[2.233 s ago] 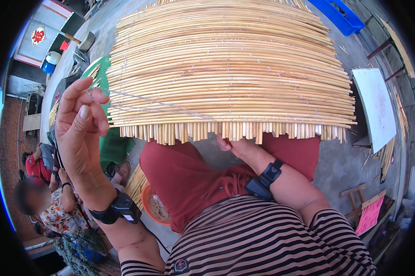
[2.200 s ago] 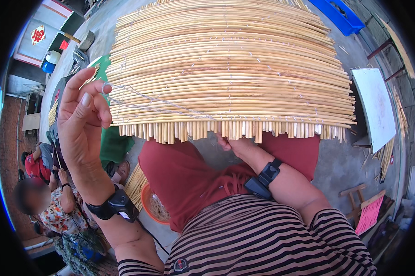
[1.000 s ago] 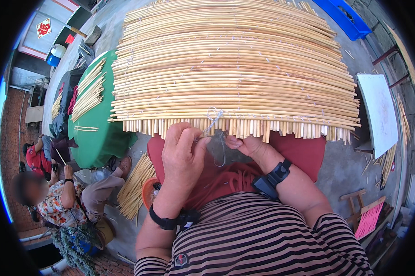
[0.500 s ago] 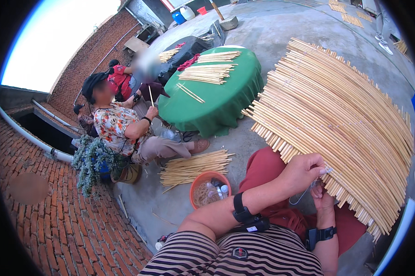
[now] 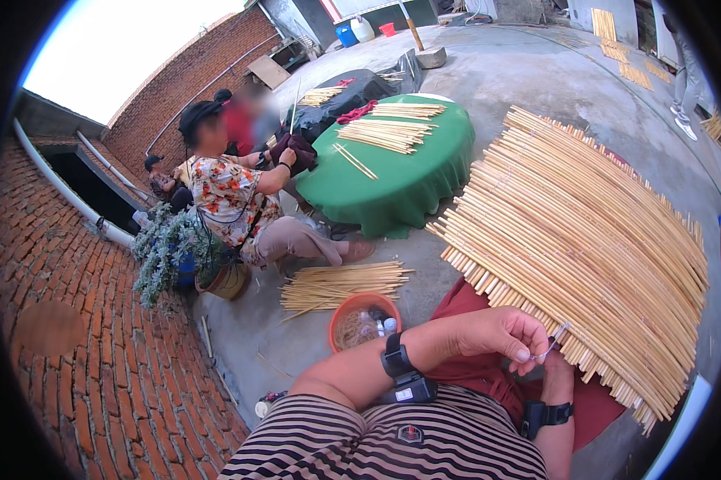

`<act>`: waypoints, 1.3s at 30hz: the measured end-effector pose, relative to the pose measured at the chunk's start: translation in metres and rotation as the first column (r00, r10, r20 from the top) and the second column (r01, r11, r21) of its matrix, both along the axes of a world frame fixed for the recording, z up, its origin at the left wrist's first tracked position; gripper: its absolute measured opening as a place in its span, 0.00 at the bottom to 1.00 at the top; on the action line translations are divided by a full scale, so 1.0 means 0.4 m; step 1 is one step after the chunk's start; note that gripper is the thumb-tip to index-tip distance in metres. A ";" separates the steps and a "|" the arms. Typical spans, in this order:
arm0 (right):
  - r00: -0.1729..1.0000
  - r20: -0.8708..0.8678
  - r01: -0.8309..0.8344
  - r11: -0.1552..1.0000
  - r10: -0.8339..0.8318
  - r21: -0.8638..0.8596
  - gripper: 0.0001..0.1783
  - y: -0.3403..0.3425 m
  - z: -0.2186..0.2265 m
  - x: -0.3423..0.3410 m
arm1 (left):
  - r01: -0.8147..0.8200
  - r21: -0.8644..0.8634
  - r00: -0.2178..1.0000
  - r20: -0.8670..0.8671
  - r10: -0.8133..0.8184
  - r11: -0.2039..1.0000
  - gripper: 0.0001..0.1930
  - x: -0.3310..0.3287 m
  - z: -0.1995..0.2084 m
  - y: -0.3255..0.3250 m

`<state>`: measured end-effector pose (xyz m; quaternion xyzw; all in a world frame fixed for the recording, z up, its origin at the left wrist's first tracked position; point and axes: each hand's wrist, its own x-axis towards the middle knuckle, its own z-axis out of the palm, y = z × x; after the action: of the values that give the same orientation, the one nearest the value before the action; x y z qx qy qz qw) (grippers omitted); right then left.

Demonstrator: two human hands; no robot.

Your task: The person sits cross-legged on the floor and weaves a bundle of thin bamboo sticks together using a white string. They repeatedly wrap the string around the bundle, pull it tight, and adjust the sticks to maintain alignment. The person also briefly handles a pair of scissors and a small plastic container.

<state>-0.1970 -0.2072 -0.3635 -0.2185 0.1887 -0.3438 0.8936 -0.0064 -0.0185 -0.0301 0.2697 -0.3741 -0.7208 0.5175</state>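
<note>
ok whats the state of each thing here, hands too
stick mat: spread out, near-edge stick ends uneven
left hand: thumb and finger pinching the cord
cord: running from left hand to mat edge
right hand: at mat edge, fingers partly hidden
green table: cloth-draped, partly covered with sticks
orange bucket: open, upright

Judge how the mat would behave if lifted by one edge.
The mat would probably stay stiff: stub ends jutting past its long sticks suggest a crossing layer underneath. Those uneven ends might snag. Being broad, it may tip awkwardly one-handed.
</note>
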 end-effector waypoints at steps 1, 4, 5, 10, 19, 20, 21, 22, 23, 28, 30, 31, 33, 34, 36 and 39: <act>0.999 -0.048 -0.005 1.000 0.005 -0.009 0.25 0.006 -0.031 0.016 | 0.007 0.023 0.999 0.032 -0.008 1.000 0.15 -0.004 0.007 0.004; 0.995 -0.099 -0.014 0.991 0.000 -0.134 0.26 0.050 -0.031 0.043 | 0.026 0.253 0.920 0.373 -0.123 0.967 0.09 -0.016 -0.008 0.013; 0.995 -0.103 -0.003 0.981 -0.017 -0.196 0.27 0.062 -0.011 0.032 | 0.025 0.325 0.846 0.496 -0.193 0.945 0.08 -0.017 -0.024 0.020; 0.953 -0.294 -0.136 0.975 0.080 -0.177 0.29 0.136 0.270 -0.005 | 0.014 0.143 0.916 0.395 -0.070 0.990 0.11 -0.004 -0.031 0.007; 0.969 -0.249 -0.055 0.983 0.010 -0.175 0.31 0.119 0.379 0.014 | -0.104 -0.290 0.869 0.439 0.228 0.952 0.11 0.034 -0.014 -0.140; 0.980 -0.199 -0.028 0.987 -0.004 -0.159 0.32 0.113 0.384 0.021 | -0.146 -0.321 0.850 0.443 0.285 0.936 0.10 0.045 -0.005 -0.162; 0.990 -0.140 0.004 0.990 -0.023 -0.139 0.32 0.106 0.389 0.020 | -0.175 -0.268 0.848 0.449 0.283 0.947 0.10 0.050 0.007 -0.187; 0.997 -0.067 0.019 0.994 -0.026 -0.109 0.32 0.103 0.395 0.026 | -0.201 -0.203 0.853 0.446 0.273 0.959 0.11 0.062 0.002 -0.195; 0.999 0.017 0.028 0.996 -0.027 -0.081 0.33 0.097 0.400 0.036 | -0.150 -0.245 0.840 0.479 0.254 0.958 0.12 0.085 -0.008 -0.204; 0.967 0.256 0.038 0.994 -0.012 -0.098 0.35 0.087 0.460 0.115 | -0.375 -0.230 0.889 0.185 0.419 0.898 0.15 0.106 -0.099 -0.182; 0.963 0.270 0.042 0.989 -0.002 -0.143 0.36 0.096 0.517 0.139 | -0.431 -0.310 0.898 -0.058 0.435 0.848 0.15 0.108 -0.114 -0.197; 0.966 0.259 0.052 0.987 -0.011 -0.152 0.36 0.098 0.521 0.129 | -0.447 -0.270 0.895 -0.132 0.427 0.853 0.15 0.104 -0.117 -0.207; 0.974 0.226 0.050 0.987 -0.015 -0.150 0.36 0.101 0.517 0.114 | -0.489 -0.174 0.859 -0.265 0.437 0.855 0.16 0.098 -0.121 -0.212; 0.978 0.209 0.047 0.988 -0.015 -0.147 0.36 0.102 0.512 0.105 | -0.501 -0.115 0.835 -0.326 0.444 0.858 0.16 0.103 -0.117 -0.212; 0.983 0.183 0.038 0.990 -0.012 -0.139 0.36 0.105 0.505 0.094 | -0.518 0.009 0.768 -0.434 0.470 0.855 0.16 0.119 -0.108 -0.217; 0.988 0.155 0.028 0.992 -0.009 -0.124 0.36 0.111 0.498 0.079 | -0.462 -0.014 0.851 -0.288 0.439 0.887 0.14 0.143 -0.107 -0.216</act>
<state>-0.1654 -0.1630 -0.1645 -0.2455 0.0992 -0.3790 0.8867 0.0507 -0.1047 -0.0728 0.2248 -0.2537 -0.5936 0.7299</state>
